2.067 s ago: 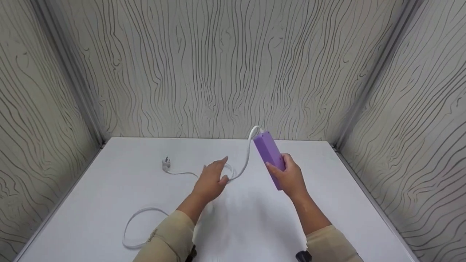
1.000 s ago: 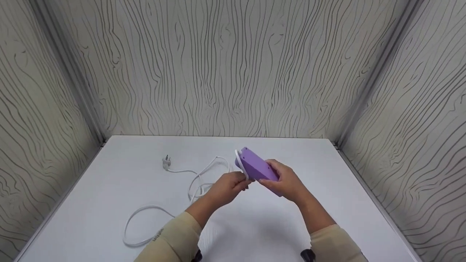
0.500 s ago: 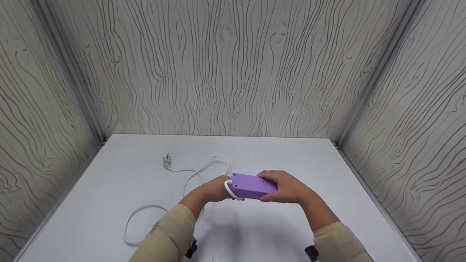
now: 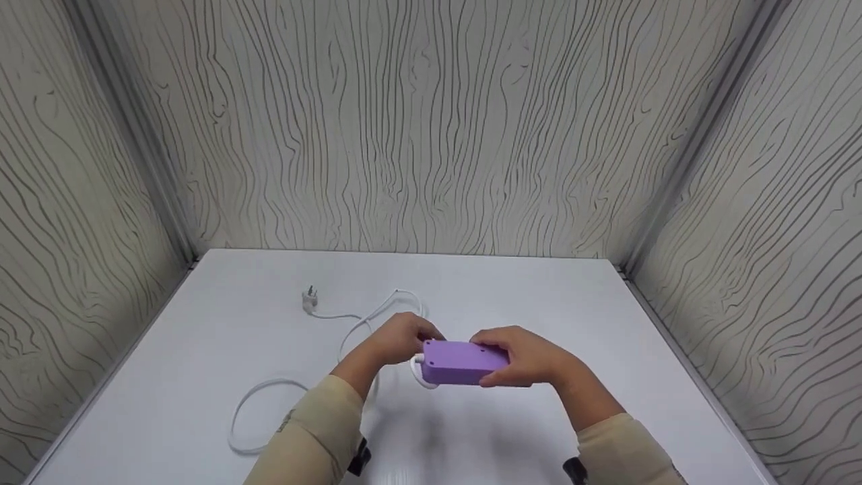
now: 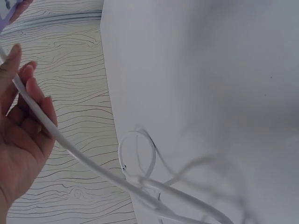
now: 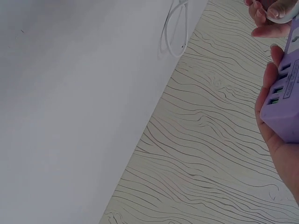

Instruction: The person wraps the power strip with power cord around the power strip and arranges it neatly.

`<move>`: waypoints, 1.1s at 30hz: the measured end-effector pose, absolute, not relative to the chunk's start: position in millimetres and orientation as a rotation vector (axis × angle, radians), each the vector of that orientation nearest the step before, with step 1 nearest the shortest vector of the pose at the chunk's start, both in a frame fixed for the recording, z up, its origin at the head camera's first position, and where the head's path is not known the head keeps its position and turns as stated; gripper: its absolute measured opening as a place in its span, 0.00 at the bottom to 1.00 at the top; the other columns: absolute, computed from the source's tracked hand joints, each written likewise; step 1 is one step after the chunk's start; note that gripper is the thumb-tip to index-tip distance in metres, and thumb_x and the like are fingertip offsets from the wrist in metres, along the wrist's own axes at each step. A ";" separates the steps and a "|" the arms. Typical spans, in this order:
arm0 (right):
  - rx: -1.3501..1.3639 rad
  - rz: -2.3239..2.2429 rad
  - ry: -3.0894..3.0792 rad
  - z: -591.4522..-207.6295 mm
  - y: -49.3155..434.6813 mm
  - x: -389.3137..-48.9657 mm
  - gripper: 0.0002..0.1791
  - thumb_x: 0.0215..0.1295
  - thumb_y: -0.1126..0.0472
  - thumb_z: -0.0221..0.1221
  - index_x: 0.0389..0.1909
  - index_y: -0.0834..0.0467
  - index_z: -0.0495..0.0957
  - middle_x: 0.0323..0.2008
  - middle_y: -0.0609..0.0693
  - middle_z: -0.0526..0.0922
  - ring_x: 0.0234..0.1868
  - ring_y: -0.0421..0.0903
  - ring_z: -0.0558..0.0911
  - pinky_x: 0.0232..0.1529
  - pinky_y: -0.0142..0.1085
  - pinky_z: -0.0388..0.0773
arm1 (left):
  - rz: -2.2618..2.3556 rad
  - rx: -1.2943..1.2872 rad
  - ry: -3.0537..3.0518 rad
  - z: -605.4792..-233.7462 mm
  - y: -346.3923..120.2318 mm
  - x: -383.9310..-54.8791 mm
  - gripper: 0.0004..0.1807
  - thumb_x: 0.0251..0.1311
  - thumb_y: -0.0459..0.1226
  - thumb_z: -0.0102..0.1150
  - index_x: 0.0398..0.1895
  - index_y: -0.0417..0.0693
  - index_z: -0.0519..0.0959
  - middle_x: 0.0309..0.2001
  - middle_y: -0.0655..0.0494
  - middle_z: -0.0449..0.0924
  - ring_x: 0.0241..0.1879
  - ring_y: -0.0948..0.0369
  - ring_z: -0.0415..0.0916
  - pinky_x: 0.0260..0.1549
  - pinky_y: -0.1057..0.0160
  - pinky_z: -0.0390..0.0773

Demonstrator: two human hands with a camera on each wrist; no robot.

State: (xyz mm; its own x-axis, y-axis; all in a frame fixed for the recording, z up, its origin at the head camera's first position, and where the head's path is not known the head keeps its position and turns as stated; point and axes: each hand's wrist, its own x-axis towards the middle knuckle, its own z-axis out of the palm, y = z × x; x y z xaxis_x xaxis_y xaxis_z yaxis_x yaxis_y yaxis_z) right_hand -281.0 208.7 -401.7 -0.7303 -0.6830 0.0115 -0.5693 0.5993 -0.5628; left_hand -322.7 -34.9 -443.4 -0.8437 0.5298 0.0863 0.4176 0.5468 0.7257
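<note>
My right hand (image 4: 531,356) grips one end of a purple power strip (image 4: 454,362), held level above the table with its plain, screw-holed back showing in the head view. USB ports and part of a socket face show on the strip (image 6: 282,95) in the right wrist view. At the strip's other end, my left hand (image 4: 396,339) pinches the white power cord (image 5: 88,163) between thumb and fingers. The cord leaves the strip's left end in a small bend, and its length trails down to the table. In the head view the left fingertips are partly hidden behind the strip.
On the white table (image 4: 552,289), the cord's three-pin plug (image 4: 309,302) lies at the back left. A wide loop of the cord (image 4: 232,421) lies at the front left, partly under the left sleeve. Wood-patterned panels (image 4: 404,128) stand behind and on both sides.
My left hand has come from over the table to the cord beside the strip. The right hand has turned the strip from steeply tilted to level and brought it lower and nearer.
</note>
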 end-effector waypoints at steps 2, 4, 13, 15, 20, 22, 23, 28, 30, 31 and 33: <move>-1.050 -0.782 2.613 -402.3 207.7 -280.9 0.25 0.47 0.43 0.63 0.49 0.44 0.74 0.41 0.37 0.78 0.40 0.39 0.75 0.40 0.36 0.73 | 1.195 0.752 2.648 -445.2 -35.5 -322.4 0.09 0.50 0.31 0.63 0.36 0.48 0.84 0.29 0.62 0.81 0.30 0.66 0.75 0.32 0.66 0.76; -1.043 -0.742 2.609 -402.5 206.9 -280.7 0.25 0.47 0.42 0.63 0.48 0.44 0.74 0.41 0.36 0.78 0.39 0.39 0.75 0.40 0.36 0.73 | 1.215 0.704 2.669 -446.3 -35.9 -322.4 0.10 0.48 0.31 0.64 0.36 0.46 0.84 0.28 0.61 0.80 0.30 0.64 0.74 0.30 0.65 0.76; -1.010 -0.560 2.629 -400.5 199.5 -275.9 0.22 0.44 0.43 0.65 0.43 0.43 0.76 0.34 0.34 0.77 0.33 0.36 0.74 0.34 0.33 0.71 | 1.237 0.483 2.856 -445.4 -30.4 -317.9 0.08 0.40 0.39 0.71 0.26 0.50 0.82 0.24 0.63 0.76 0.26 0.64 0.72 0.27 0.65 0.75; -1.000 -0.507 2.671 -399.5 197.1 -274.1 0.21 0.43 0.44 0.65 0.41 0.43 0.77 0.31 0.34 0.76 0.31 0.36 0.74 0.32 0.33 0.70 | 1.227 0.467 2.879 -445.5 -28.1 -316.3 0.06 0.41 0.39 0.70 0.23 0.51 0.82 0.22 0.64 0.76 0.25 0.64 0.71 0.25 0.65 0.74; -0.913 -0.439 2.776 -399.5 190.0 -270.8 0.20 0.42 0.43 0.65 0.36 0.46 0.78 0.27 0.35 0.76 0.28 0.37 0.73 0.29 0.35 0.69 | 1.291 0.414 2.878 -444.4 -25.3 -314.6 0.05 0.44 0.37 0.67 0.18 0.53 0.79 0.20 0.64 0.75 0.22 0.64 0.70 0.22 0.65 0.72; -0.859 -0.418 2.818 -401.9 187.4 -270.5 0.20 0.42 0.42 0.65 0.36 0.47 0.78 0.27 0.36 0.75 0.28 0.38 0.72 0.29 0.36 0.68 | 1.341 0.391 2.838 -443.6 -25.2 -314.5 0.05 0.46 0.36 0.66 0.19 0.52 0.78 0.21 0.62 0.75 0.24 0.63 0.70 0.23 0.65 0.72; -0.829 -0.415 2.837 -403.0 186.2 -270.4 0.20 0.42 0.42 0.64 0.36 0.48 0.78 0.27 0.37 0.76 0.28 0.39 0.72 0.29 0.37 0.68 | 1.362 0.376 2.817 -443.2 -25.2 -314.5 0.05 0.47 0.36 0.65 0.19 0.52 0.78 0.21 0.61 0.75 0.24 0.63 0.70 0.23 0.65 0.73; -0.610 -0.431 2.925 -411.1 181.7 -272.6 0.22 0.44 0.40 0.63 0.38 0.49 0.76 0.28 0.39 0.76 0.30 0.41 0.73 0.31 0.40 0.70 | 1.483 0.283 2.718 -438.8 -25.1 -313.6 0.03 0.50 0.36 0.63 0.24 0.49 0.78 0.24 0.57 0.76 0.27 0.61 0.72 0.26 0.64 0.75; -0.511 -0.457 2.952 -413.6 180.1 -273.9 0.24 0.44 0.39 0.63 0.39 0.49 0.76 0.29 0.40 0.77 0.31 0.42 0.74 0.33 0.42 0.72 | 1.527 0.247 2.685 -436.6 -24.9 -312.8 0.03 0.52 0.37 0.62 0.26 0.49 0.78 0.25 0.57 0.76 0.28 0.60 0.73 0.27 0.63 0.76; -0.464 -0.470 2.964 -414.8 179.4 -274.6 0.25 0.44 0.39 0.64 0.40 0.49 0.76 0.30 0.41 0.77 0.32 0.42 0.74 0.34 0.43 0.72 | 1.549 0.233 2.670 -435.9 -24.7 -312.5 0.03 0.53 0.38 0.61 0.27 0.49 0.78 0.26 0.57 0.76 0.28 0.60 0.73 0.28 0.63 0.77; -0.384 -0.507 2.986 -417.0 178.1 -276.1 0.26 0.44 0.39 0.64 0.41 0.50 0.75 0.32 0.42 0.78 0.34 0.44 0.75 0.36 0.45 0.74 | 1.588 0.214 2.649 -434.5 -24.2 -311.4 0.05 0.56 0.40 0.60 0.29 0.49 0.79 0.27 0.57 0.76 0.30 0.60 0.73 0.30 0.63 0.76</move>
